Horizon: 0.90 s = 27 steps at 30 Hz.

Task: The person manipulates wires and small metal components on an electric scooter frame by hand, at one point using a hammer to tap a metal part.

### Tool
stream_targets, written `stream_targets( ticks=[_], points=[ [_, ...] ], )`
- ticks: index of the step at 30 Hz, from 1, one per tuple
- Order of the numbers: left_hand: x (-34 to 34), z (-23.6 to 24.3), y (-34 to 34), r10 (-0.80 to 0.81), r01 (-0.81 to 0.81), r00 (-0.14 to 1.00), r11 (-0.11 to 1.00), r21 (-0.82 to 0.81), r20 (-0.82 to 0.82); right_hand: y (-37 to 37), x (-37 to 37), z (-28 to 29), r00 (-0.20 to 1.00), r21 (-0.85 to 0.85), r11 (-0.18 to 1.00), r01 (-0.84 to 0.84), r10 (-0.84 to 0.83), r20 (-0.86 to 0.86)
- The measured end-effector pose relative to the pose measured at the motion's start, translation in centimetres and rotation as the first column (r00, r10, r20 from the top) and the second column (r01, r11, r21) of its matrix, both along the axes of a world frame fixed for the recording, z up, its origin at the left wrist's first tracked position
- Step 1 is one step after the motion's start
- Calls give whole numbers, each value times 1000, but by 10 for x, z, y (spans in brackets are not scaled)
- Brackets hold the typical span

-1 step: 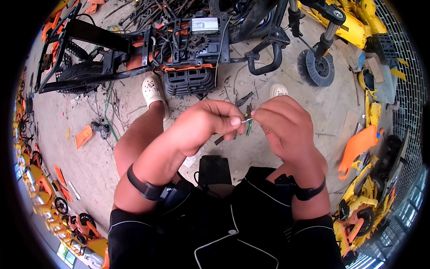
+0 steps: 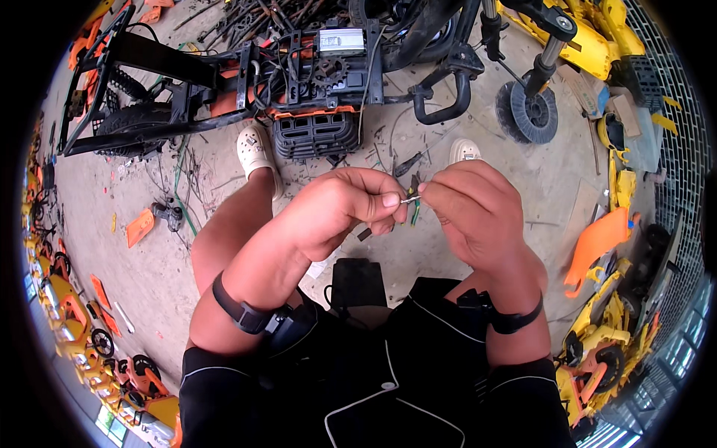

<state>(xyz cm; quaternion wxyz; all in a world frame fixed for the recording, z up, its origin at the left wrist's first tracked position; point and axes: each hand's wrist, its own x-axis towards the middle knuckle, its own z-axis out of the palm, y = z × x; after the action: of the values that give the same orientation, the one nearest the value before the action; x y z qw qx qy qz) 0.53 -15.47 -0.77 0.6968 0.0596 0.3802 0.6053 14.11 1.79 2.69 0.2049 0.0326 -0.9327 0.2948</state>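
Observation:
Between my two hands runs a short silvery twisted wire (image 2: 411, 199). My left hand (image 2: 340, 201) pinches one end between thumb and forefinger, its other fingers curled. At the other end, the thumb and fingertips of my right hand (image 2: 478, 205) close on it, and those fingers hide most of that end. Just under the fingertips, a bit of green and yellow wire (image 2: 416, 216) shows; I cannot tell whether it joins the silvery one.
Ahead lies a stripped black vehicle frame (image 2: 179, 63) with a silver box (image 2: 341, 42) and wiring. A wheel (image 2: 526, 112) stands front right. Cut wires and scraps litter the concrete floor. An orange panel (image 2: 597, 246) is at right, a power tool (image 2: 169, 215) at left.

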Motion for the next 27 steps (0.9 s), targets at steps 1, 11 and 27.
stream_targets(
  ticks=[1, 11, 27],
  points=[
    [0, -5, -2, 9, -12, 998, 999, 46, 67, -1, 0, -2, 999, -93, 995, 33, -30, 39],
    [-24, 11, 5, 307, -153, -240, 925, 348, -921, 3, -3, -15, 831, -820, -142, 554, 143, 537],
    [-12, 4, 10, 372, 167, -584, 925, 341, -722, 3, -5, -13, 748, -595, -458, 660, 473, 466]
  ],
)
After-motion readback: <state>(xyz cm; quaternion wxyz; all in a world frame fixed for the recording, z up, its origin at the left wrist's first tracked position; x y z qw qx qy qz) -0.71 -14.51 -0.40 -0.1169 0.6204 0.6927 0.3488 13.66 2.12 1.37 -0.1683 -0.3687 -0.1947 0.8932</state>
